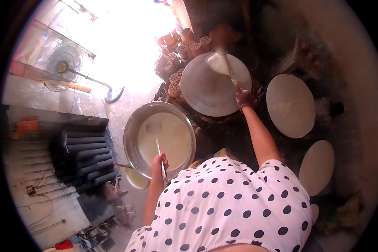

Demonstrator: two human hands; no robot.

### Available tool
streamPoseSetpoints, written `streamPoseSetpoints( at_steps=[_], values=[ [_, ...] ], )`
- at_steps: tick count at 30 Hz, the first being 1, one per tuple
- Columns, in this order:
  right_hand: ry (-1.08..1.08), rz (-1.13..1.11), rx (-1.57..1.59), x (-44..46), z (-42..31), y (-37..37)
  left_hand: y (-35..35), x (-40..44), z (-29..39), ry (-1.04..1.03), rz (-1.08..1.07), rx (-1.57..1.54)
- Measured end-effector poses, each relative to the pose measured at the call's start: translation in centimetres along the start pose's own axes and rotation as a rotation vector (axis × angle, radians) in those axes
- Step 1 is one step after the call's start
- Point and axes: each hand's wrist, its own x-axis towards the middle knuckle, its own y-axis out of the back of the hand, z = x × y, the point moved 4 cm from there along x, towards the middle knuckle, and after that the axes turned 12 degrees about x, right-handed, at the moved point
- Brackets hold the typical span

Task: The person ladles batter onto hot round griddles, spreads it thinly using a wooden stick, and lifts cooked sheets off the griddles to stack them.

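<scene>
My left hand (pixel 158 164) is closed around the handle of a ladle (pixel 158 147). The ladle's bowl rests at the surface of pale, creamy batter (pixel 172 138) in a wide metal basin (pixel 129 126). Out to the front right, my right hand (pixel 245 99), in a dark purplish glove, grips the handle of a long, flat spatula (pixel 231 72). Its blade reaches over a large round griddle (pixel 210 96). A white, soft-looking piece (pixel 218 63) lies at the griddle's far side against the blade; I cannot make out exactly what it is.
Two more round, pale discs (pixel 290 106) (pixel 318 167) stand to the right. Honeycomb coal briquettes (pixel 182 50) are stacked behind the griddle. On the left are a pedestal fan (pixel 62 67) and piled black cylinders (pixel 88 155). A yellowish round container (pixel 137 179) sits beside the basin.
</scene>
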Motion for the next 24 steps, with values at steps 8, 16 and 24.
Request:
streamPoseSetpoints(
  at_steps=[8,16,24],
  values=[
    [0.376,-0.208,0.103,5.1,2.7,1.5,14.5,5.6,-11.8,-0.043,0.465,0.958],
    [0.089,-0.062,-0.326,2.1,-1.4,-2.3,12.5,0.2,-11.3,0.008,0.791,1.381],
    [0.269,-0.077,-0.157,3.0,-0.7,2.2,11.8,-1.2,-11.8,-0.039,0.953,1.436]
  ],
)
